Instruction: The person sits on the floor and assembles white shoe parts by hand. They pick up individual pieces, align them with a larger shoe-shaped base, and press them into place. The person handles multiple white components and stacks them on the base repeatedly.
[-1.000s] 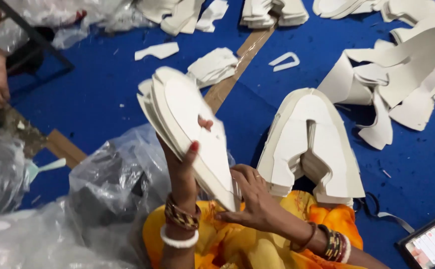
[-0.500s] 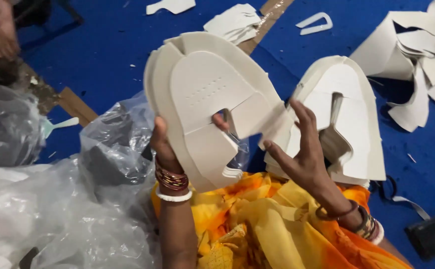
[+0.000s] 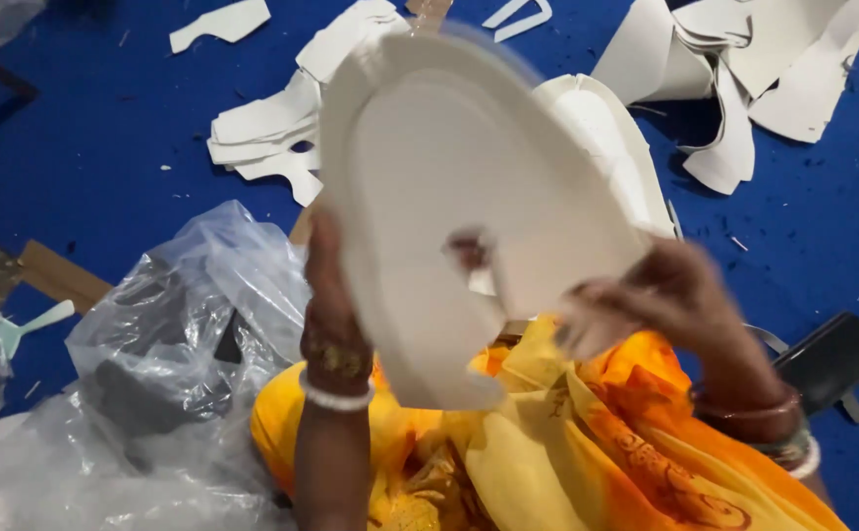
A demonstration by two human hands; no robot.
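A stack of white cut-out sheets [image 3: 449, 187] is held up over the lap, above the orange cloth [image 3: 587, 442]. Its left edge is gripped by the left hand [image 3: 326, 265], fingers hidden behind the stack. Its lower right edge is pinched by the right hand [image 3: 646, 295], blurred. More white offcuts [image 3: 262, 138] are seen on the blue floor [image 3: 95, 128], and a clear plastic bag [image 3: 184, 334] lies just beside the left wrist.

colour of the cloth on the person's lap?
Orange and yellow draped cloth, faintly patterned; seen in the head view.
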